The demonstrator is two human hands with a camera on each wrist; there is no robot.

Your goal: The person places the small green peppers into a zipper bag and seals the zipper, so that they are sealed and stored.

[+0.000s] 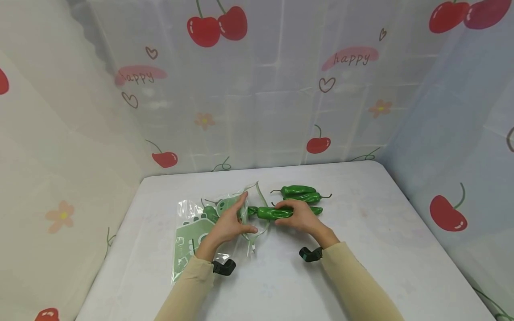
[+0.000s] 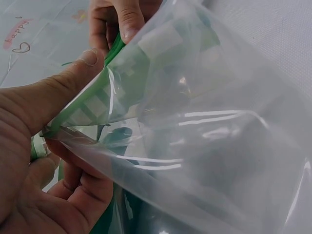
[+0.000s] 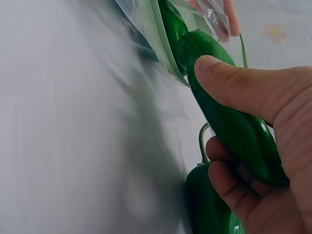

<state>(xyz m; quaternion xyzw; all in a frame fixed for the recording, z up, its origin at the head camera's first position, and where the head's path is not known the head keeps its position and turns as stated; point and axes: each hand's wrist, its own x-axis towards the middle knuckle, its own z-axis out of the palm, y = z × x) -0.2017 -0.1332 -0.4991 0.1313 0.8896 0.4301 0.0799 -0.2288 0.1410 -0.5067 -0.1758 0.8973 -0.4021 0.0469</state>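
Observation:
A clear zip bag (image 1: 188, 243) printed with a green cartoon lies flat at left, its mouth facing right. My left hand (image 1: 226, 225) grips the bag at its mouth, thumb and fingers spread apart along the green-edged opening (image 2: 92, 100). Between thumb and fingers, my right hand (image 1: 299, 217) holds a green pepper (image 3: 234, 122), its front end right at the bag's mouth. Just ahead of it, another green pepper (image 3: 170, 22) shows within the opening. Deeper in the bag lies a green pepper (image 1: 210, 213), seen through the plastic.
Beyond my right hand, two green peppers (image 1: 299, 190) lie side by side on the white table (image 1: 277, 281). A pepper (image 3: 207, 200) also sits below my right fingers. Cherry-printed curtains (image 1: 265, 102) rise at the table's back and sides.

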